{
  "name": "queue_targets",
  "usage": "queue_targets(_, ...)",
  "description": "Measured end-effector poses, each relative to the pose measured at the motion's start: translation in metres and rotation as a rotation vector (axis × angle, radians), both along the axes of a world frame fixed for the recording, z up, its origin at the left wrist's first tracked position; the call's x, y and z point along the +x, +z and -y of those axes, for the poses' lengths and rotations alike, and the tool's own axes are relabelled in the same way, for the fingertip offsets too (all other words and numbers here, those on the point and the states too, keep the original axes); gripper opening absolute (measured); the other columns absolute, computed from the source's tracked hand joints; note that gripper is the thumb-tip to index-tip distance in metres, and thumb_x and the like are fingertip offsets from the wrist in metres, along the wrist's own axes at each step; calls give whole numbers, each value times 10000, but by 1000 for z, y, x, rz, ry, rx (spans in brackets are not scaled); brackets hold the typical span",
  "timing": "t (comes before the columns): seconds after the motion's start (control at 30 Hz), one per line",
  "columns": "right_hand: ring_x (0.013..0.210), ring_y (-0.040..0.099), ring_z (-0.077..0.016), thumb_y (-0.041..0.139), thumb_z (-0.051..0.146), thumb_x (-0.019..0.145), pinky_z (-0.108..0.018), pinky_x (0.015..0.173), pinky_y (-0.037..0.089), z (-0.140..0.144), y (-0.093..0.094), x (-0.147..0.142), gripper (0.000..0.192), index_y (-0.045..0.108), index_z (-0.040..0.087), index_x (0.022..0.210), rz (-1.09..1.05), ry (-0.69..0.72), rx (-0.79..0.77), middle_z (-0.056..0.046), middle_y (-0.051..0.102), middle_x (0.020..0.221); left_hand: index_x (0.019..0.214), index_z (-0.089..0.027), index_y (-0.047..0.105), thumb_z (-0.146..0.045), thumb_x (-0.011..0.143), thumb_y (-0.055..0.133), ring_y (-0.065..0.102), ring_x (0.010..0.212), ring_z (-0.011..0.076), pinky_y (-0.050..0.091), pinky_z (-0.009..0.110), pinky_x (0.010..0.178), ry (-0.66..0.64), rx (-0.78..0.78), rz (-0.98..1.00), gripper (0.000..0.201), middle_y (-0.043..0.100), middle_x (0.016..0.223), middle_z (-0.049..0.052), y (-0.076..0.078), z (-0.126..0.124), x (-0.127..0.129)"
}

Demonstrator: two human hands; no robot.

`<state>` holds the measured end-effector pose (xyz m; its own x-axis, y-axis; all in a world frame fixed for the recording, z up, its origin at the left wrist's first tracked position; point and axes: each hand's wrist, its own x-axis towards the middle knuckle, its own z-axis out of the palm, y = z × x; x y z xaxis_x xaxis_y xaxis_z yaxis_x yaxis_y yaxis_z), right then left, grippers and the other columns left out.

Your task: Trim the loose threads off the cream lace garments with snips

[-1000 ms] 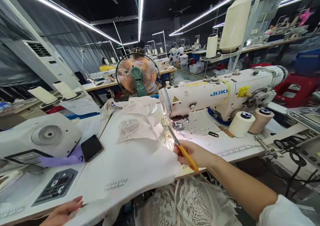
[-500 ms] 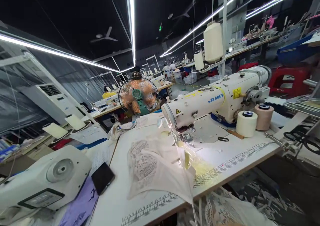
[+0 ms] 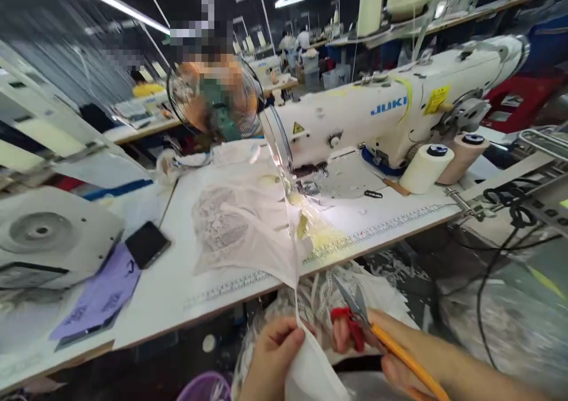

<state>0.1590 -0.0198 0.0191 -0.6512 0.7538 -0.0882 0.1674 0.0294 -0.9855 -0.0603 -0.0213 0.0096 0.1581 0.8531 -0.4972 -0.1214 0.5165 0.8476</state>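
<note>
Below the table's front edge, my left hand [image 3: 276, 353] pinches a narrow white fabric strip [image 3: 310, 353]. It runs up to the sheer white lace garment piece [image 3: 261, 232] on the table, near the needle area of the sewing machine [image 3: 337, 120]. To the right, my right hand [image 3: 399, 330] grips scissors [image 3: 356, 303] with a red-wrapped handle and an orange one. Their blades point up and to the left, apart from each other and clear of the strip. White lace fabric [image 3: 319, 291] is heaped under both hands.
Cream and tan thread cones [image 3: 428, 167] stand right of the machine, near a small black blade [image 3: 373, 194]. At left lie a black phone [image 3: 147, 244] and purple cloth [image 3: 102, 294] beside another machine [image 3: 48, 229]. A fan [image 3: 217, 102] stands behind; a purple bin [image 3: 204, 386] sits below.
The view has tilted down and shifted. Both my hands have come into view, the left on the white strip and the right with scissors. The garment piece still lies by the machine.
</note>
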Motion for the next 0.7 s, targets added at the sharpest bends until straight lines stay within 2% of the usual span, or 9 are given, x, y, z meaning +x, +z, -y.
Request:
queue_targets(0.07,747,516,-192,396,741,712,-310,689,441,-4,-3,11,551,475,214,852,59,98,12,-61,551,851,542,-165,641,-548,447,826,336,421,58,256,188,434,26,-84,55,436,470,465,-39,-9,6,0)
queue_targets(0.13,653,463,-177,289,791,736,-305,621,405,-8,-9,21,604,457,211,769,166,232,68,-38,519,745,514,-157,578,-558,446,814,307,396,52,224,182,408,7,-154,78,470,423,434,-53,-15,12,0)
queue_targets(0.23,553,373,-145,211,790,772,-281,513,316,-19,-14,28,619,416,211,694,333,401,138,-7,455,657,522,-163,531,-595,446,779,329,398,60,226,181,399,-45,-191,74,504,429,441,-51,-19,17,1)
queue_targets(0.33,521,341,-130,298,730,804,-267,477,268,-34,-9,23,555,443,205,700,462,495,163,12,424,628,527,-165,526,-576,466,762,342,395,66,239,188,400,-80,-177,70,478,437,443,-48,-20,17,1)
queue_targets(0.5,466,338,-115,477,682,764,-249,441,246,-58,15,8,490,475,198,684,655,623,164,25,432,583,516,-150,557,-424,558,721,391,454,82,286,192,439,-149,-109,18,322,485,507,-25,-18,15,1)
queue_targets(0.7,455,362,-133,497,708,729,-259,438,237,-69,28,-7,517,526,192,703,781,696,231,5,474,578,535,-140,607,-327,593,662,434,498,101,331,200,474,-169,-77,14,204,524,563,-3,-11,12,-3)
